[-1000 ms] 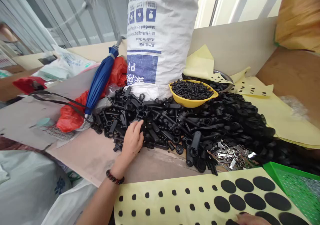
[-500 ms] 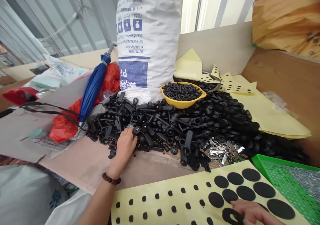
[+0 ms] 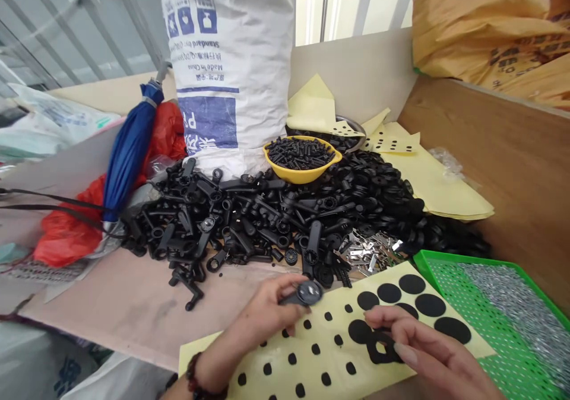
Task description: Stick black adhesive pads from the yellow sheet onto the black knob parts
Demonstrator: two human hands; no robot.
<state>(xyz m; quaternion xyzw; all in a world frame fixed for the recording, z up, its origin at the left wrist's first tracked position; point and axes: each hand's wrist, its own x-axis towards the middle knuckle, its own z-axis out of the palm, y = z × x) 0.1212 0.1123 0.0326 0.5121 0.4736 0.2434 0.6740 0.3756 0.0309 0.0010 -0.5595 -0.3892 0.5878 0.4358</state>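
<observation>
Between the thumb and fingers of my left hand (image 3: 267, 311) is a black plastic crank handle (image 3: 307, 293), its round end facing up. My right hand (image 3: 427, 343) pinches a black ring-shaped pad (image 3: 380, 348) with a hole in its middle. Both hands hover over a yellow backing sheet (image 3: 369, 376) that carries small black dots and larger black discs (image 3: 430, 305). Behind them lies a heap of black plastic handles (image 3: 249, 210). Small silver metal clips (image 3: 369, 251) are piled at the heap's front right.
A yellow bowl (image 3: 303, 177) of black screw-like parts sits against a tall white sack (image 3: 236, 62). To the right stands a green perforated tray (image 3: 445, 263) with small metal pieces. A blue umbrella (image 3: 129, 151) and red plastic bags (image 3: 66, 234) lie at left.
My left hand has come from the heap toward the sheet, bringing a crank handle. My right hand has lifted slightly with the ring pad. The whole view has shifted to the right.
</observation>
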